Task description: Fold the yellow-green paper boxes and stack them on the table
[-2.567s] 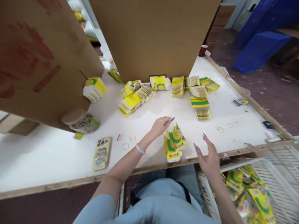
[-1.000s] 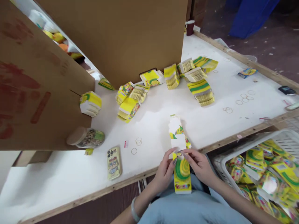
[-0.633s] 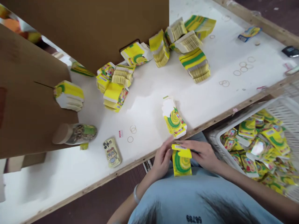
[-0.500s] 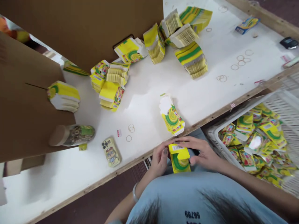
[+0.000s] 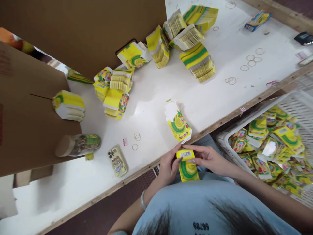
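Observation:
A small yellow carton (image 5: 189, 171) with a green swirl and a barcode is held upright in front of my body, below the table edge. My left hand (image 5: 168, 166) grips its left side, thumb on the front near the barcode. My right hand (image 5: 206, 158) pinches the top right, with fingertips pressing on the front just under the barcode. The carton's back is hidden. Directly beyond my hands, a fanned stack of flat cartons (image 5: 179, 125) lies by the edge of the white table (image 5: 151, 114).
At right stands a white plastic basket (image 5: 223, 138) of yellow cartons. Bundled carton stacks (image 5: 198, 63) line the table's far side by cardboard boxes (image 5: 85, 32). A phone (image 5: 118, 162), a jar (image 5: 79, 145), rubber bands (image 5: 251, 60) and a blue box (image 5: 258, 21) also lie there.
The carton's top flap, raised and loose before, is now folded down flat. My right fingers have moved in onto the carton's front. The view has shifted slightly.

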`<state>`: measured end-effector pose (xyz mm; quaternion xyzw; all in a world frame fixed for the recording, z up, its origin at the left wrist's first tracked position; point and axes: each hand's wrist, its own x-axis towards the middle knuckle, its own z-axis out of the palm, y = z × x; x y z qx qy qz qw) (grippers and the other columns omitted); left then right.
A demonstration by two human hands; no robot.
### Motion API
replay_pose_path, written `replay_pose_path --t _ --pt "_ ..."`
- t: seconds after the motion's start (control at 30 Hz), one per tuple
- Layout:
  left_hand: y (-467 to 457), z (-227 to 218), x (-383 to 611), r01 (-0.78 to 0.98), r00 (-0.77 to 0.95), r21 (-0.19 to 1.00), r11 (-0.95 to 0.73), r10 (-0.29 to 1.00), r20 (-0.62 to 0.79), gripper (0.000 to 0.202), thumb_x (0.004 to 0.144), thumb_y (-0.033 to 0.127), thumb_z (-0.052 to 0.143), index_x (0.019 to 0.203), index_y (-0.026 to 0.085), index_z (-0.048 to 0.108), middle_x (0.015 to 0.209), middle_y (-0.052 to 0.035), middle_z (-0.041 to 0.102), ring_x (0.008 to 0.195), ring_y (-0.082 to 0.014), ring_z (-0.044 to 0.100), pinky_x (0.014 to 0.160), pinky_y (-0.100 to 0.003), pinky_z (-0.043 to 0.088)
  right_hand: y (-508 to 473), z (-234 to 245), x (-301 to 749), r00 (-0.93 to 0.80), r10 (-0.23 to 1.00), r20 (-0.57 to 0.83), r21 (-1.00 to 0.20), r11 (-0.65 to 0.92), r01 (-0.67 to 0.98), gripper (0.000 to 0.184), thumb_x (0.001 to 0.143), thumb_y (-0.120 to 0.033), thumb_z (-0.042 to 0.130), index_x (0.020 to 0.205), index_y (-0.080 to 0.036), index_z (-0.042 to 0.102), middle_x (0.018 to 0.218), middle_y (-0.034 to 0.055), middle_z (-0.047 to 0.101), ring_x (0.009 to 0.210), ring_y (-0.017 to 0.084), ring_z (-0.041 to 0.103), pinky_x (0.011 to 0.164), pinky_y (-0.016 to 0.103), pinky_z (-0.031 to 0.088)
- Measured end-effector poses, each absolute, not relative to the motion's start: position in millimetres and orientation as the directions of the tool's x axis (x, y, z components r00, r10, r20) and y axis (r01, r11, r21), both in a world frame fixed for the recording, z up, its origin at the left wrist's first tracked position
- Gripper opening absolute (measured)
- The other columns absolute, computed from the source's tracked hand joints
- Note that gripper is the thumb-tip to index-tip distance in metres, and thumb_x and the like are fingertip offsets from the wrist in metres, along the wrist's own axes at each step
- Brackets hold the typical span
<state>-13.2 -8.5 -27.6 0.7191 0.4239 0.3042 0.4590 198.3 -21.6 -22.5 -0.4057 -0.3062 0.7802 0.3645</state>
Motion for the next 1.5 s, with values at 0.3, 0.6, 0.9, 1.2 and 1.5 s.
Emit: replay_pose_path --t 0.3,0.6,0.9,1.2,1.5 --pt "149 -59 -6 0.569 0.157 0.740 -0.359 0.930 0.331 0.071 0.084 0.061 0.075 0.138 0.021 0.054 0.115 -0.0136 0.062 0.107 -0.0303 0.062 0.078 -0.044 0.054 -44 -22 326 0.435 0.899 -0.060 -0.590 -0.383 0.711 0.045 0.101 -0.055 0.042 0.115 -0.025 0.073 0.097 0.0154 0.075 0.074 0.032 0.071 0.065 0.051 0.057" --pt "225 -53 3 0.493 0.420 0.748 -0.445 0.874 0.244 0.043 0.086 0.066 0.068 0.064 0.030 0.066 0.071 -0.0063 0.064 0.069 -0.0231 0.055 0.071 -0.041 0.046 -15 -25 331 0.241 0.911 0.335 -0.215 -0.175 0.961 0.056 0.104 -0.053 0.039 0.141 -0.014 0.057 0.117 0.0245 0.072 0.108 0.044 0.069 0.102 0.063 0.051" --pt "134 22 10 0.472 0.299 0.767 -0.435 0.897 0.325 0.048 0.106 0.048 0.043 0.092 0.015 0.075 0.056 0.0018 0.053 0.048 -0.0112 0.042 0.048 -0.028 0.034 86 -28 181 0.057 0.781 0.622 -0.612 0.439 0.658 0.051 0.102 -0.044 0.055 0.147 -0.021 0.047 0.112 0.0142 0.072 0.100 0.029 0.072 0.089 0.047 0.062" --pt "68 -10 12 0.160 0.433 0.851 -0.500 0.810 0.394 0.084 0.094 0.066 0.056 0.163 0.027 0.027 0.155 -0.0186 0.047 0.144 -0.0341 0.046 0.113 -0.049 0.047 55 -20 175 0.046 0.712 0.701 -0.592 0.545 0.594 0.035 0.103 -0.021 0.040 0.135 -0.018 0.053 0.109 0.0134 0.074 0.109 0.027 0.072 0.094 0.044 0.062" --pt "45 -29 32 0.092 0.493 0.902 -0.421 0.807 0.326 0.084 0.098 0.067 0.046 0.166 0.033 0.011 0.170 -0.0153 0.025 0.154 -0.0369 0.034 0.125 -0.055 0.033 39 -26 166 0.142 0.778 0.611 -0.678 0.423 0.601 0.038 0.101 -0.023 0.038 0.133 -0.029 0.058 0.107 0.0078 0.075 0.109 0.028 0.071 0.111 0.058 0.047"
